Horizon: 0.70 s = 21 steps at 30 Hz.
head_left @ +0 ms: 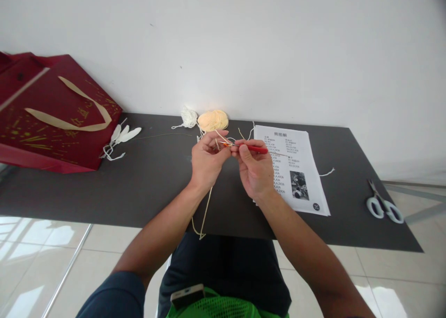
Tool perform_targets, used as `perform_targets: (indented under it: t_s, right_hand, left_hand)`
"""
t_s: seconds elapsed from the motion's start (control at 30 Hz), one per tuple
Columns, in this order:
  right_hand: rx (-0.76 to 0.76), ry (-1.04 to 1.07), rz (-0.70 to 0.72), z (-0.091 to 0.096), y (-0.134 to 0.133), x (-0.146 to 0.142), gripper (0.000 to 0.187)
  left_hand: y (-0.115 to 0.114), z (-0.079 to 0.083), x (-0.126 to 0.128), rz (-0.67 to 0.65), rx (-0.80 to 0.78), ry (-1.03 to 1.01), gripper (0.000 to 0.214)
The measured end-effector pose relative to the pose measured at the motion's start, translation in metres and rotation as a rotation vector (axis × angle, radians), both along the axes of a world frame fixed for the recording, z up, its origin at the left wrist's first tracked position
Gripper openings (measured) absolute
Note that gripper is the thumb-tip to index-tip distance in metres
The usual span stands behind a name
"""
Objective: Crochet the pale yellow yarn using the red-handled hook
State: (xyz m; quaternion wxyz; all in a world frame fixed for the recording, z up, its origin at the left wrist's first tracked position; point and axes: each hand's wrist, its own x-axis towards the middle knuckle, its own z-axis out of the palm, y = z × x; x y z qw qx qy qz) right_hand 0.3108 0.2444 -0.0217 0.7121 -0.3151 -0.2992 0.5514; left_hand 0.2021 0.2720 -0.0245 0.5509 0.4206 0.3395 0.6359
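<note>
Both hands are raised above a dark table. My right hand is closed around a red-handled crochet hook that points left. My left hand is closed, pinching cream yarn at the hook's tip; a strand hangs down past the table's front edge. Behind the hands, against the wall, lies a cream yarn ball with a small white yarn bundle beside it.
A printed instruction sheet lies right of my hands. White-handled scissors sit near the table's right edge. A red gift bag lies at far left, with white plastic pieces next to it. A phone rests on my lap.
</note>
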Motion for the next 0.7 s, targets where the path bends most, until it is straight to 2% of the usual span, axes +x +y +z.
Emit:
perform_targets:
  t_s: [0.13,0.27,0.43,0.7]
  right_hand:
    - [0.002,0.024,-0.015,-0.001,0.000,0.000,0.019]
    - [0.016,0.032,-0.008,-0.002,0.001,0.001,0.017]
    - [0.018,0.018,0.004,-0.002,0.002,0.001,0.019]
    - [0.016,0.019,-0.002,-0.002,0.003,0.002,0.019]
  left_hand:
    - [0.000,0.003,-0.002,-0.063,-0.018,-0.085,0.037]
    - [0.001,0.009,-0.004,-0.105,-0.117,-0.171,0.013]
    - [0.002,0.011,-0.004,-0.096,-0.182,-0.147,0.020]
    - [0.000,0.012,-0.004,-0.156,-0.156,-0.129,0.035]
